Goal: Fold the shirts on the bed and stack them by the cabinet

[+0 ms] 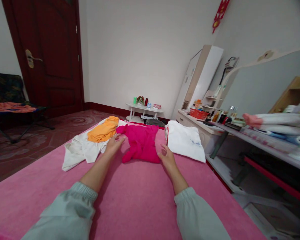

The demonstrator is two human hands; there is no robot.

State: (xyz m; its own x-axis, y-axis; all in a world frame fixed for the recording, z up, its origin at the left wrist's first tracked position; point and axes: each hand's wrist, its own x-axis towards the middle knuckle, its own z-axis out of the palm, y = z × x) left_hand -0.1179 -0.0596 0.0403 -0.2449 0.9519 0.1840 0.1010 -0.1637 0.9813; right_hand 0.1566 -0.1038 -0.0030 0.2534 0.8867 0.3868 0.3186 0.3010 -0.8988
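A bright magenta garment [145,143] lies loosely crumpled on the pink bed cover [135,200], between my two hands. My left hand [115,144] is at the garment's left edge, its fingers loosely apart beside the sleeve-like end. At the lower right corner is my right hand [167,156], with thumb and fingers apart and slightly curled. Neither hand clearly grips the cloth. Left of my left hand, an orange garment [103,130] rests on rumpled white clothing [80,150]. To the right of my right hand sits a folded white shirt [185,140] with small blue print.
A dressing table [205,126] with a red basket [198,114] and bottles stands right of the bed. Closer on the right is a grey table [262,140] carrying packages. A low white table [145,108] is beyond the bed; a folding chair [12,103] is at left.
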